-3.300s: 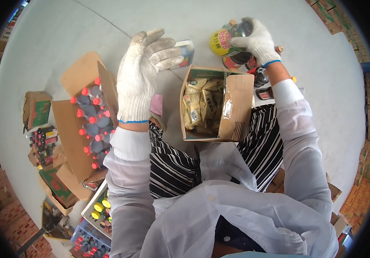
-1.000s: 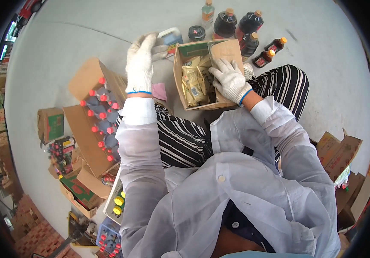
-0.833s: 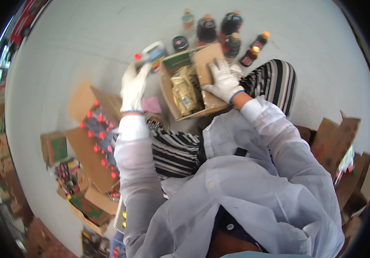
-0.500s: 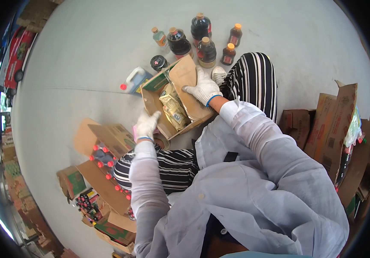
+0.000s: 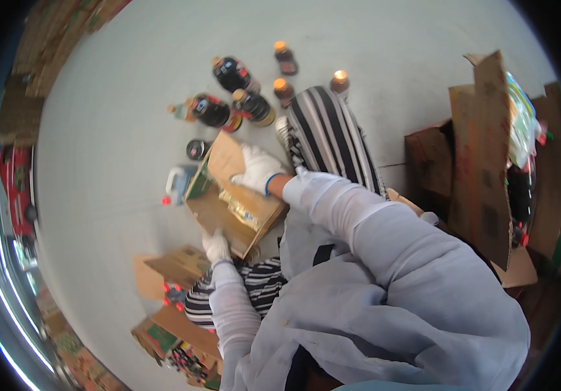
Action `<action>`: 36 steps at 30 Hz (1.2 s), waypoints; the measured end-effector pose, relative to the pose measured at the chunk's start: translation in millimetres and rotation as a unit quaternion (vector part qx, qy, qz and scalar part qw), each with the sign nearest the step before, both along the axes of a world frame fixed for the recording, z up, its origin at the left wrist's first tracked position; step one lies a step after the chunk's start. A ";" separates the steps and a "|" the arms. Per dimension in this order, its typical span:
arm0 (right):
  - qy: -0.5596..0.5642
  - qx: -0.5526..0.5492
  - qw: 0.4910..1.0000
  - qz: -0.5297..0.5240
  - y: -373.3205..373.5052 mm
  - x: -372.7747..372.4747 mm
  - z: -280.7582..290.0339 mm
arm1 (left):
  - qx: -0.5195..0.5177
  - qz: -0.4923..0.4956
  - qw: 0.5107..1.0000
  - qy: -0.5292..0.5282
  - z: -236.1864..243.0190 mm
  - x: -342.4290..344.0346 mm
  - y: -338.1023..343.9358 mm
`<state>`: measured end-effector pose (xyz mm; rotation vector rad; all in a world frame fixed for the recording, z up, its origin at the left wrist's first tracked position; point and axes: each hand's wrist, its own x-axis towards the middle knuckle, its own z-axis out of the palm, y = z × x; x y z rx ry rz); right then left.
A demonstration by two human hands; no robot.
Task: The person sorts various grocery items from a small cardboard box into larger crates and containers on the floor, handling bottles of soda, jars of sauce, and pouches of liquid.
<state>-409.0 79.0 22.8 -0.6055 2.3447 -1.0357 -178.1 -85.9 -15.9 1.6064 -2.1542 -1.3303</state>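
Observation:
An open cardboard box (image 5: 205,215) tilts in front of me between my legs, with several shiny gold-cream packets (image 5: 241,210) inside. My right hand (image 5: 257,169), in a white knit glove with a blue cuff, holds the box by its raised far flap. At the near-left wall, my left hand (image 5: 216,246), gloved likewise, grips the edge; its fingers are partly hidden and blurred. Beyond the box stand large dark bottles (image 5: 214,112) with tan caps and a short dark jar (image 5: 197,149). A blue-and-white jug (image 5: 177,182) with a red cap sits just left of it.
Small brown bottles (image 5: 286,60) with orange caps stand near my striped right knee (image 5: 324,124). Open cartons (image 5: 485,156) with bottles and bags rise at the right. Another carton (image 5: 186,264) of red-capped bottles lies by my left knee. Stacked cartons line the far left.
My view has swung to the right, so the bottles and box sit farther left. My left hand has closed onto the box's edge. A third small brown bottle shows past my knee.

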 end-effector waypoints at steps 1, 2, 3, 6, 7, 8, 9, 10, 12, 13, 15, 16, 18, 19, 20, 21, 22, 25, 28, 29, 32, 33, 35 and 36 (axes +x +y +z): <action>0.016 -0.019 1.000 0.015 -3.6 0.8 -5.7 | 0.025 0.008 0.998 0.065 -5.1 5.9 -3.3; 0.005 -0.012 1.000 0.011 -6.2 3.1 -5.5 | 0.016 0.007 0.997 0.074 -16.8 15.3 -10.5; -0.015 -0.015 0.999 0.032 -4.2 5.5 3.2 | 0.008 0.012 0.997 0.082 -25.7 25.6 -17.8; -0.027 -0.020 0.999 0.021 5.7 0.5 -3.7 | 0.012 -0.002 1.000 -0.011 3.0 -3.6 2.5; -0.014 -0.012 1.000 0.020 9.4 1.6 -1.9 | 0.016 0.004 0.998 -0.055 8.8 -7.2 2.0; -0.014 -0.023 0.999 0.042 15.6 3.6 3.5 | 0.011 -0.008 0.999 -0.053 7.8 0.4 -2.5; -0.013 -0.036 0.997 0.067 20.0 6.4 11.1 | -0.025 -0.005 0.997 -0.068 2.9 11.1 -10.4; -0.018 -0.028 0.997 0.073 24.5 6.5 11.7 | -0.056 -0.009 0.995 -0.084 5.3 2.1 -5.5; -0.026 -0.017 0.996 0.084 32.3 6.8 12.1 | -0.034 0.000 0.996 -0.078 12.6 -10.0 3.4; -0.025 -0.004 0.996 0.083 38.0 5.2 6.3 | -0.006 0.016 0.997 -0.079 42.8 -31.2 34.5; -0.021 0.005 0.995 0.102 43.8 5.1 5.6 | 0.012 0.034 0.992 -0.120 66.7 -45.9 56.0; -0.020 -0.002 0.995 0.100 43.5 8.9 11.3 | -0.019 0.008 0.994 -0.106 42.1 -23.4 25.0; 0.005 0.002 0.990 0.142 43.6 16.5 21.7 | -0.077 -0.008 0.995 -0.058 -3.9 17.4 -31.9; 0.002 0.007 0.991 0.130 47.2 15.8 14.3 | -0.072 -0.020 0.995 -0.059 -4.9 5.4 -25.3; 0.013 0.006 0.992 0.124 51.0 15.7 5.2 | -0.048 0.003 0.996 -0.075 1.5 -9.7 -10.3; 0.023 0.002 0.992 0.126 52.7 17.9 -2.2 | -0.026 0.033 0.995 -0.093 12.6 -19.1 7.4; 0.041 -0.002 0.991 0.127 52.9 18.8 -4.2 | -0.026 0.031 0.995 -0.094 20.7 -23.3 16.2; 0.053 0.014 0.988 0.147 56.4 20.6 -7.5 | -0.031 0.028 0.995 -0.087 29.4 -25.3 25.3; 0.058 0.015 0.983 0.174 60.7 22.3 -3.1 | -0.041 0.011 0.993 -0.108 27.3 -19.6 22.0; 0.057 0.013 0.984 0.170 62.4 22.2 -3.8 | -0.046 0.008 0.991 -0.127 28.2 -21.8 25.4; 0.059 0.013 0.982 0.179 64.3 22.9 -2.8 | -0.079 0.004 0.982 -0.171 28.1 -22.2 28.4; 0.077 0.019 0.979 0.189 64.5 23.8 -1.8 | -0.104 0.004 0.977 -0.189 26.2 -19.5 28.9; 0.097 0.018 0.974 0.203 60.9 28.6 0.3 | -0.214 -0.004 0.941 -0.261 16.9 -10.0 26.1; 0.126 0.021 0.973 0.193 60.7 29.9 -2.6 | -0.274 -0.013 0.915 -0.297 10.4 -10.9 26.4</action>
